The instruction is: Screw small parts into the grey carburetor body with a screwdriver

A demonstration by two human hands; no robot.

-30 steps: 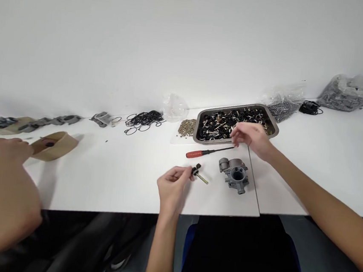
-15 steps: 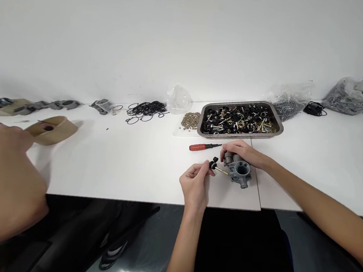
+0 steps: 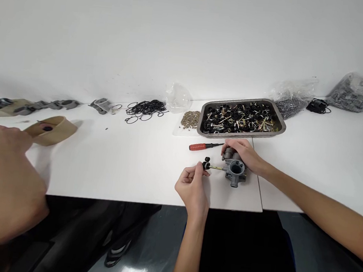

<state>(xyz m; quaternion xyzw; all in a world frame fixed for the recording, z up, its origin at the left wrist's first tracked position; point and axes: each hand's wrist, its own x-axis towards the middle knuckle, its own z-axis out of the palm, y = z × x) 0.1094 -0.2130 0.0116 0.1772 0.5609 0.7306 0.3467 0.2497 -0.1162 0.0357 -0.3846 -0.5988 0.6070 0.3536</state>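
Hands meet at the grey casting point(image 3: 236, 171), which sits on the white table point(image 3: 127, 169) just in front of the tray point(image 3: 201, 131) of mixed small parts. We note the left hand point(image 3: 192, 187) pinching the black-headed end of a brass pin point(image 3: 212, 166) between thumb and fingertips; the pin lies level, its far tip touching or entering the casting's left side, we cannot tell which. The right hand point(image 3: 245, 155) is closed over the casting's back, fingers curled round its top, holding it against the table. A red-handled screwdriver point(image 3: 204, 146) lies just left of the casting, between it and the tray. Left of the tray we record a heap of small brass bits point(image 3: 190, 119), then a tangle of black rings point(image 3: 145, 109). Far left of the casting, another person's hand point(image 3: 3, 142) hovers near a tan strip point(image 3: 52, 130).
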